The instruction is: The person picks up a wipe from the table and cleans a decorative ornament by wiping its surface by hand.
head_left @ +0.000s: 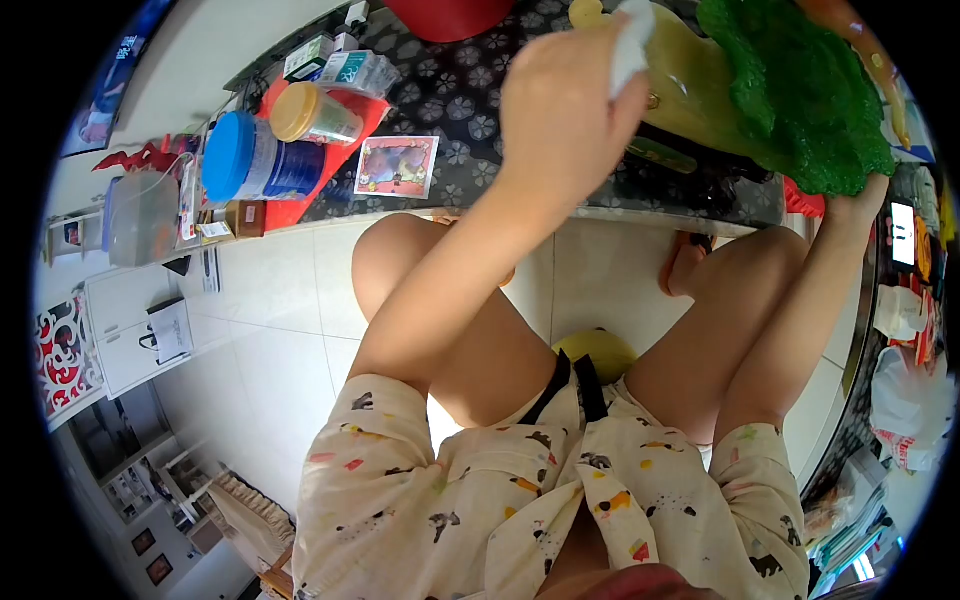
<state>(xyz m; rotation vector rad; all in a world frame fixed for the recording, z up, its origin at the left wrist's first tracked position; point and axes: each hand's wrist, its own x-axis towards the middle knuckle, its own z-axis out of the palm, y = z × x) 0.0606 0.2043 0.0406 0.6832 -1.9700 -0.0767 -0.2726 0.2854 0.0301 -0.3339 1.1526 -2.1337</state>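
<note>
A glossy ornament shaped like a cabbage point(690, 95), pale yellow-green with ruffled dark green leaves point(800, 95), lies tilted at the upper right over the dark flowered table. My left hand point(565, 95) is closed on a white tissue or cloth point(632, 48), which touches or nearly touches the pale part. At the leafy end, my right hand point(857, 203) reaches beneath the leaves. Its fingers are hidden behind them, so its grip does not show. A dark, shiny base point(700, 160) shows under the ornament.
On the table's left stand a blue-lidded jar point(230, 157), a yellow-lidded container point(300, 113) and small boxes point(310, 58). A picture card point(397, 167) lies near the edge. A red object point(450, 15) is at the back. Bags and a lit phone point(903, 234) are at right.
</note>
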